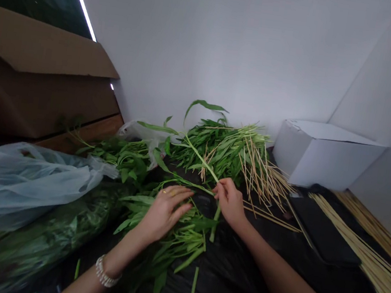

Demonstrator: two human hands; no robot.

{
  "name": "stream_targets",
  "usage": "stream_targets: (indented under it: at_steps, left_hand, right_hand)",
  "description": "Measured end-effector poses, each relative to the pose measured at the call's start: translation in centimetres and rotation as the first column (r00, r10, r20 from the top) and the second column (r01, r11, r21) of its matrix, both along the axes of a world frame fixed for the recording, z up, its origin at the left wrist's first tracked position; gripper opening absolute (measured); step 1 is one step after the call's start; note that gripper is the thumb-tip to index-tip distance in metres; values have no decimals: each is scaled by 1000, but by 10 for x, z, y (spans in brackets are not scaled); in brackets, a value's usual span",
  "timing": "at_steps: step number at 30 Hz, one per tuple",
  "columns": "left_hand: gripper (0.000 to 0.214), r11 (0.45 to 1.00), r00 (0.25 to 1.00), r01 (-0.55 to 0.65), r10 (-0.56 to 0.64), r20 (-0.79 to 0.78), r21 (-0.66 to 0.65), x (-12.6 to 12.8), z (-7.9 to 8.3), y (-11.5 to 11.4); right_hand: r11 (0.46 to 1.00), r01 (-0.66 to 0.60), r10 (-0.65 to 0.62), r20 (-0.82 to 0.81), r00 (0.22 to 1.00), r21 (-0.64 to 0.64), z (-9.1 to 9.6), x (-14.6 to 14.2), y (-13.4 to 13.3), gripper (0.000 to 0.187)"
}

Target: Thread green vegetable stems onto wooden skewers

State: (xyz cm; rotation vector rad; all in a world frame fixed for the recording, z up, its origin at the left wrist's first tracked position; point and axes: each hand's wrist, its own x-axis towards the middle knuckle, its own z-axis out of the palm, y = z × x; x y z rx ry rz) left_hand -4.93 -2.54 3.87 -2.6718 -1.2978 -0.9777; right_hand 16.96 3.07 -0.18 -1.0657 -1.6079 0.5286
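Note:
My right hand (228, 200) pinches a long green water spinach stem (201, 158), which slants up and away to the left, with narrow leaves at its far end. Just left of it, my left hand (166, 210) is open, its fingers stretched over a loose heap of cut water spinach (182, 241). Whether its fingertips touch a leaf I cannot tell. Beyond both hands lies a larger pile of leafy stems (217, 145), with thin wooden sticks (262, 173) spread at its right side.
To the left are a clear plastic bag (26, 186), bagged greens (60, 229) and a cardboard box (39, 90). A white box (325, 152) stands back right, near a dark phone-like slab (325, 228) and bundled pale sticks (365, 257). Black sheeting (235, 278) covers the work surface.

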Motion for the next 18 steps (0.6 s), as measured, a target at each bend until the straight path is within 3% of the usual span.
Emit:
stream_targets:
  at_steps: [4, 7, 9, 10, 12, 14, 16, 18]
  left_hand:
    - [19, 990, 972, -88, 60, 226, 114, 2, 19, 19]
    - [16, 985, 900, -169, 163, 404, -19, 12, 22, 43]
    - [20, 959, 754, -161, 273, 597, -234, 18, 21, 60]
    - [24, 933, 637, -96, 326, 698, -347, 19, 20, 68]
    - [26, 870, 357, 125, 410, 839, -478, 19, 16, 79]
    - [19, 811, 114, 337, 468, 876, -478, 16, 11, 83]
    - [11, 759, -2, 474, 508, 861, -447, 13, 5, 81]
    - [8, 694, 3, 573, 530, 848, -436, 13, -1, 76]
  right_hand:
    - [1000, -23, 23, -9, 1000, -8, -2, -2, -1, 14]
    - [999, -31, 31, -4, 1000, -6, -5, -2, -1, 12]
    - [999, -37, 37, 19, 999, 0, -7, -3, -1, 11]
    - [999, -46, 46, 36, 998, 4, -7, -3, -1, 11]
    - [998, -60, 60, 57, 997, 2, -6, -4, -1, 11]
    - [997, -77, 77, 3, 997, -27, -2, -5, -1, 9]
    - [989, -125, 109, -166, 980, -85, 5, -7, -3, 13]
    - [967, -215, 150, -380, 913, -136, 13, -9, -7, 25]
